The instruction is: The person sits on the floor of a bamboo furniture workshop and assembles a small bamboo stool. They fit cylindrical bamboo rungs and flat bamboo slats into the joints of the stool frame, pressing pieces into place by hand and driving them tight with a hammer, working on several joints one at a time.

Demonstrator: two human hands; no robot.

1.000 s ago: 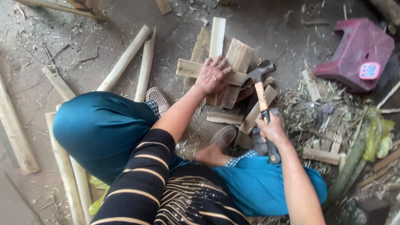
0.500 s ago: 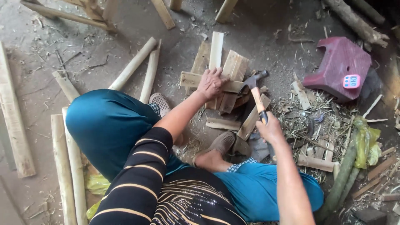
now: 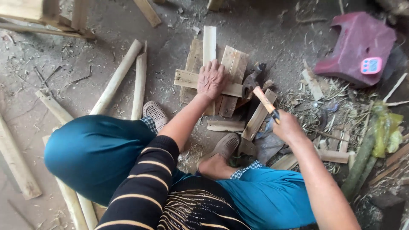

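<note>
- A dark red plastic stool (image 3: pixel 358 44) lies at the far right, a small pink timer (image 3: pixel 371 65) on it.
- Pale split poles (image 3: pixel 117 76) lie on the left (side by side).
- Green stalks (image 3: pixel 362 159) rest on the right among the litter.

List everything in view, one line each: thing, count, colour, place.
wooden slats: several, pale, stacked on the ground at centre
hammer: one, dark head, wooden handle, head by the slats
plastic stool: one, dark red, tipped at upper right
timer: one, pink, on the stool
split poles: several, pale, lying at left
green stalks: a few, at right
left hand: flat on the cross slat
right hand: gripping the hammer handle
</note>
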